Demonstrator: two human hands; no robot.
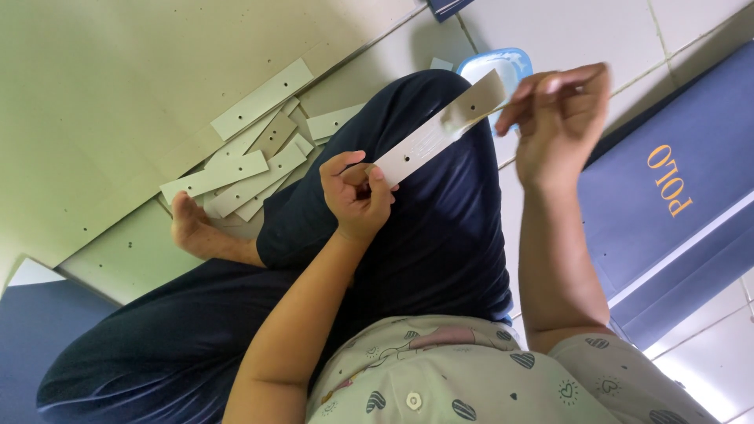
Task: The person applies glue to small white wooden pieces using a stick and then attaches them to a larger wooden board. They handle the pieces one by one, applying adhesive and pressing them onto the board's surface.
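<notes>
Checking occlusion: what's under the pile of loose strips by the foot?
The strip pile lies on large pale cardboard sheets on the floor; whatever is beneath the sheets is covered.

The strip [440, 133] held between the left hand [357, 196] and the right hand [559, 118] looks like thin grey card, matt and smooth, with small punched holes, and the loose strips [243, 169] on the floor have the same dull card surface. The big sheet [118, 86] beside them is a pale, matt board with a slightly rough, papery face, while the floor tiles [565, 31] are white, glossy and smooth. The dark trousers [440, 228] are soft matt cloth, the shirt [471, 377] is light printed cloth with a plastic button, and the blue box [667, 212] looks like smooth card with a faint sheen.
</notes>
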